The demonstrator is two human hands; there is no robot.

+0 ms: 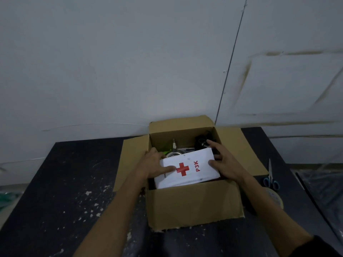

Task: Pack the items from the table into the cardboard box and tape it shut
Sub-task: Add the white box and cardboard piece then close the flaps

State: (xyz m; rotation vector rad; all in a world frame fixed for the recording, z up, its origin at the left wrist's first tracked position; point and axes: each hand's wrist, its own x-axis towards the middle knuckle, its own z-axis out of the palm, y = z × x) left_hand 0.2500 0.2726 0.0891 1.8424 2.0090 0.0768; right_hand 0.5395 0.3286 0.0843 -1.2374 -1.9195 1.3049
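Note:
An open cardboard box (194, 203) stands on a dark paint-flecked table (65, 191), all flaps folded outward. Inside, on top, lies a white first-aid box (193, 164) with a red cross and "P3K" in red. My left hand (156, 164) grips its left edge, thumb on the lid. My right hand (222, 162) holds its right edge, fingers reaching past the far corner. Behind the white box a shiny metal item (173, 153), something green (165, 148) and a black bundle (201, 140) sit in the box, partly hidden.
Blue-handled scissors (270, 179) lie on the table right of the box. A roll of tape (274, 199) rests just in front of them, partly behind my right forearm. A grey wall rises directly behind the table. The table's right edge runs close to the scissors.

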